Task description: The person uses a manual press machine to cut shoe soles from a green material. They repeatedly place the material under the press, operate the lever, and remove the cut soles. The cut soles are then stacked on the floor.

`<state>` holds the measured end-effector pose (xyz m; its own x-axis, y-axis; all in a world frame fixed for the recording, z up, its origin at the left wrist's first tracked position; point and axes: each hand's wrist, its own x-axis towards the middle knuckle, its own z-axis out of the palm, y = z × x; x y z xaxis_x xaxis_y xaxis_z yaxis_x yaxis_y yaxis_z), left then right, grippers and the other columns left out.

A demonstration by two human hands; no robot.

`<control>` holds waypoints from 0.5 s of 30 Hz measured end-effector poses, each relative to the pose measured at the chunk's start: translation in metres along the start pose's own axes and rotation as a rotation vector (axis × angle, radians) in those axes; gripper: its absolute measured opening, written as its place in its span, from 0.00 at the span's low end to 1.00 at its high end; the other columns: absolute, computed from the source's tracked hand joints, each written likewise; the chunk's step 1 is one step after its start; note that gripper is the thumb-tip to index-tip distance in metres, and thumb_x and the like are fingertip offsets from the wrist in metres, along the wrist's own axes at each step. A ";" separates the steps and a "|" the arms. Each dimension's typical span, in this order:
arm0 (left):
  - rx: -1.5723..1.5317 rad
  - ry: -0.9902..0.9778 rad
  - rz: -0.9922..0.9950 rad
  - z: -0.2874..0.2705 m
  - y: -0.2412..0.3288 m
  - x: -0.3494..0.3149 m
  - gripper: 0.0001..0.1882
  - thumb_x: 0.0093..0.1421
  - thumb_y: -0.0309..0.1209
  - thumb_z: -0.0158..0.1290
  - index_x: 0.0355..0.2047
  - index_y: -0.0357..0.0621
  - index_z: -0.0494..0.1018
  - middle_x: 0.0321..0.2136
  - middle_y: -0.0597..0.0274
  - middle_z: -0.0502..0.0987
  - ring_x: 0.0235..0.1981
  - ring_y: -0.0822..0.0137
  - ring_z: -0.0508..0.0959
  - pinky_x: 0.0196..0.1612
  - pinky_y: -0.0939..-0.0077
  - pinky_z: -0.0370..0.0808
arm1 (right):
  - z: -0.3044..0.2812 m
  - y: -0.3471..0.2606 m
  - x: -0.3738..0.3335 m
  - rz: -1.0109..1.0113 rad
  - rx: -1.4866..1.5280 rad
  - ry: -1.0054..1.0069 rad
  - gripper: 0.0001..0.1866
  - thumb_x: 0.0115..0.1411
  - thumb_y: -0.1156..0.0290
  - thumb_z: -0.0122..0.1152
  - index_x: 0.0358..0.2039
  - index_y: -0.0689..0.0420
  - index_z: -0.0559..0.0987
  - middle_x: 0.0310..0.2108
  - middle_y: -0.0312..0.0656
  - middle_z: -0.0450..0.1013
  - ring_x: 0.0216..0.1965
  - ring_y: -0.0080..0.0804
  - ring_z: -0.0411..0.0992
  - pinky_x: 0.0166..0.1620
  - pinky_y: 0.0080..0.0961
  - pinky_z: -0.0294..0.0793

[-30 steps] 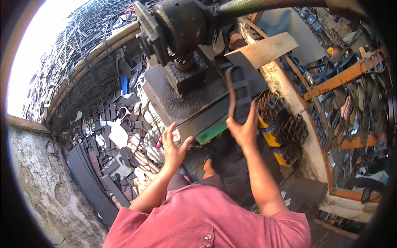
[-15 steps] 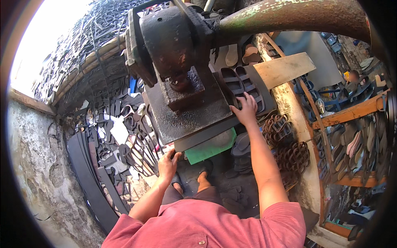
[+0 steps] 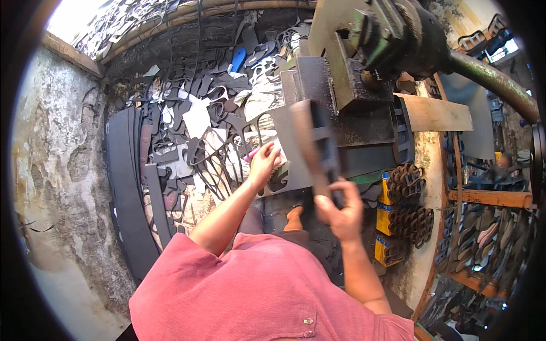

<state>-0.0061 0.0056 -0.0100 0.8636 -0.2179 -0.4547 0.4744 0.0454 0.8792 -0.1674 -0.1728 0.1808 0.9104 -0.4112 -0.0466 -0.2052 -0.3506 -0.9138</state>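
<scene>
Rubber is everywhere in this cramped corner, and the person in the pink shirt is working right up against a heavy iron press [image 3: 364,62]. The right hand [image 3: 341,210] is closing around the lower end of a dark metal cutting die [image 3: 318,148], fingers clamped on it, holding it upright at about 12 o'clock from the hand, seemingly to keep it off the sheet. It is blurring with motion, so its edges are hard to read. The left hand [image 3: 264,162] is pinching the edge of a thin dark grey sheet [image 3: 284,165], probably steadying it under the press. At 9 o'clock, flimsy punched-out scraps [image 3: 199,131] are lying in a heap. At 3 o'clock, stacked brown cut pieces [image 3: 409,199] are sitting on yellow boxes [image 3: 387,219].
</scene>
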 end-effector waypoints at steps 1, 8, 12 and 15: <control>-0.169 -0.051 -0.031 -0.002 -0.003 0.020 0.19 0.71 0.33 0.55 0.58 0.35 0.77 0.41 0.59 0.84 0.42 0.69 0.83 0.47 0.73 0.82 | 0.031 0.019 0.002 -0.012 -0.027 -0.020 0.22 0.53 0.58 0.78 0.40 0.59 0.80 0.50 0.56 0.78 0.60 0.52 0.74 0.62 0.42 0.70; -0.374 -0.125 -0.181 0.003 0.014 0.032 0.18 0.69 0.27 0.57 0.57 0.29 0.75 0.46 0.51 0.84 0.46 0.58 0.85 0.52 0.66 0.83 | 0.134 0.104 0.042 -0.319 -0.630 0.252 0.20 0.55 0.63 0.75 0.41 0.59 0.75 0.58 0.66 0.70 0.55 0.62 0.71 0.57 0.51 0.73; -0.386 -0.098 -0.203 0.004 0.010 0.032 0.22 0.69 0.28 0.58 0.60 0.32 0.73 0.46 0.52 0.83 0.45 0.59 0.85 0.47 0.67 0.85 | 0.141 0.112 0.047 -0.271 -0.678 0.240 0.22 0.54 0.63 0.76 0.42 0.59 0.74 0.59 0.63 0.69 0.55 0.61 0.70 0.58 0.50 0.73; -0.398 -0.056 -0.150 0.009 -0.002 0.033 0.23 0.69 0.30 0.59 0.62 0.35 0.72 0.48 0.52 0.82 0.45 0.60 0.85 0.45 0.68 0.85 | 0.138 0.112 0.043 -0.240 -0.644 0.224 0.33 0.50 0.62 0.80 0.51 0.59 0.72 0.60 0.59 0.68 0.58 0.60 0.68 0.60 0.49 0.71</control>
<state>0.0205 -0.0101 -0.0255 0.7744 -0.3030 -0.5554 0.6326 0.3790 0.6754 -0.1014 -0.1140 0.0208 0.8757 -0.3987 0.2725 -0.2423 -0.8508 -0.4662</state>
